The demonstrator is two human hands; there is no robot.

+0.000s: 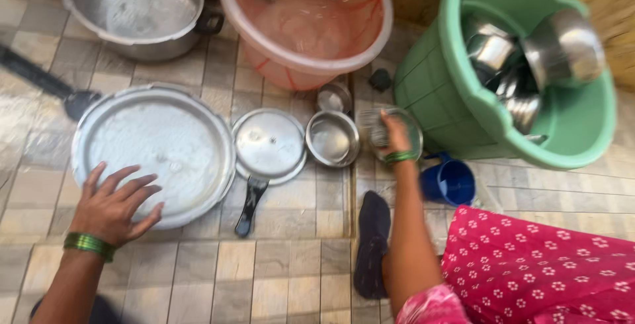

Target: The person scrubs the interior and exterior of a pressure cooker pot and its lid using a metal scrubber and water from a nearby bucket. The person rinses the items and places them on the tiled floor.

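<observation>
Your left hand [112, 206], fingers spread, presses the wet round aluminium lid [153, 152] at lower left; it could slide on the tiled floor [278, 264], while your right hand [395, 135], fingers curled, grips a small steel bowl [395, 131] loosely.

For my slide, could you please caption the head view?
Left hand on a large metal lid; right hand at a small bowl.
</observation>
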